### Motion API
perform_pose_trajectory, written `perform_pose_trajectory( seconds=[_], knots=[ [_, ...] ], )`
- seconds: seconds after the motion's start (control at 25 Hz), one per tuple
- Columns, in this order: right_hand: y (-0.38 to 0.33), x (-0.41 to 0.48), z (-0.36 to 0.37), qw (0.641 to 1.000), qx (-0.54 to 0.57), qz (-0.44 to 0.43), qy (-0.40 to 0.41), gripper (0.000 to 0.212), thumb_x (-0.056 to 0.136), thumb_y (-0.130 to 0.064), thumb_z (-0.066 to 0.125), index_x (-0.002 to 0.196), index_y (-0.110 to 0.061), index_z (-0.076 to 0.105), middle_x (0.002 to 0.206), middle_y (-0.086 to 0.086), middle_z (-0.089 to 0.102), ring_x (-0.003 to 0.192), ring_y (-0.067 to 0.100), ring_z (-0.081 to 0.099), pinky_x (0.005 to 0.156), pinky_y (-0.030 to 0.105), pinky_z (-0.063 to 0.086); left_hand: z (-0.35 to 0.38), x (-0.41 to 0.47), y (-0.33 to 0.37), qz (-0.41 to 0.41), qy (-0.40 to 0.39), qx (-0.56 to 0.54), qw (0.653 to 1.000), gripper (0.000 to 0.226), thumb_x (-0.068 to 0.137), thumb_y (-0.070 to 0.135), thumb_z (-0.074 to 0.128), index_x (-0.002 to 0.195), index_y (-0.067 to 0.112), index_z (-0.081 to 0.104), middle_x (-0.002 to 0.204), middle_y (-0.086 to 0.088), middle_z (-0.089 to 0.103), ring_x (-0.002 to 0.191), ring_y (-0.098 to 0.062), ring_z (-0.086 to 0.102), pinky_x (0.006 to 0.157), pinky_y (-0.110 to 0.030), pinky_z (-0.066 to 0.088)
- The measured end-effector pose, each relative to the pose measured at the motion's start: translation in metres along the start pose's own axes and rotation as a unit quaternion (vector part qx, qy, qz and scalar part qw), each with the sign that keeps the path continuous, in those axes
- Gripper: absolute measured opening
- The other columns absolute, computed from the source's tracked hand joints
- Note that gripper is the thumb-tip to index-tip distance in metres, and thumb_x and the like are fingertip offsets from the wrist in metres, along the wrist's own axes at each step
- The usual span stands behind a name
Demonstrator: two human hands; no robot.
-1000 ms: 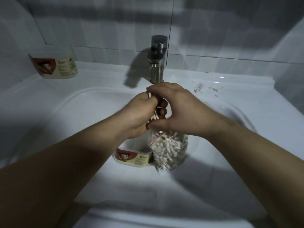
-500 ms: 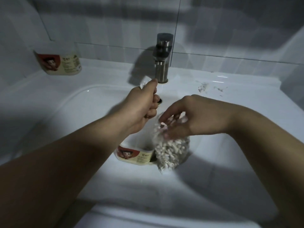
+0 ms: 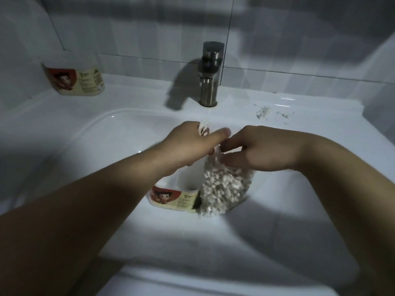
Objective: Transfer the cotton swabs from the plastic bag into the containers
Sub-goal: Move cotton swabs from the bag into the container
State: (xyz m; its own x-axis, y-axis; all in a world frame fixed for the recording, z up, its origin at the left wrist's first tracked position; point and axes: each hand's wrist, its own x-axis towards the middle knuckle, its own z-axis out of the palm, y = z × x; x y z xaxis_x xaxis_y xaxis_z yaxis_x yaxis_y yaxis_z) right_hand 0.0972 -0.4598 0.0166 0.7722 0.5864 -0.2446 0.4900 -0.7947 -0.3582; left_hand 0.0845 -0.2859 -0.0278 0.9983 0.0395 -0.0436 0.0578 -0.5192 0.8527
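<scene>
Several cotton swabs (image 3: 203,127) in left hand (image 3: 192,146); right hand (image 3: 263,150) pinches bag (image 3: 222,189) standing upright.

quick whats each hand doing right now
left hand: closed, gripping a bunch of cotton swabs
right hand: closed, pinching the top of the plastic bag

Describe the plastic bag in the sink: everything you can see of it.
The plastic bag is clear, thin and crinkled, packed with white-tipped cotton swabs. It stands roughly upright in the sink basin, its lower part bulging, close beside the labelled container. The right hand pinches its gathered top between fingers and thumb. The left hand, gripping a bunch of swabs, is right at the bag's top.
</scene>
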Motion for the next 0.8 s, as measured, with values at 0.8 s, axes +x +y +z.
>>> perform_pose_trajectory(
  seconds=[0.8],
  knots=[
    [-0.002,0.013,0.009,0.984,-0.022,-0.068,0.164,0.014,0.082,-0.026,0.067,0.07,-0.021,0.072,0.064,-0.001,0.068,0.064,0.01,0.062,0.062,0.033,0.051,0.003,-0.004,0.006,0.151,0.132,-0.037,0.979,0.028,0.101,0.03,0.057,0.075,0.025,0.047,0.075,-0.002,0.065,0.066,-0.007,0.063,0.071,-0.037,0.056]
  ],
)
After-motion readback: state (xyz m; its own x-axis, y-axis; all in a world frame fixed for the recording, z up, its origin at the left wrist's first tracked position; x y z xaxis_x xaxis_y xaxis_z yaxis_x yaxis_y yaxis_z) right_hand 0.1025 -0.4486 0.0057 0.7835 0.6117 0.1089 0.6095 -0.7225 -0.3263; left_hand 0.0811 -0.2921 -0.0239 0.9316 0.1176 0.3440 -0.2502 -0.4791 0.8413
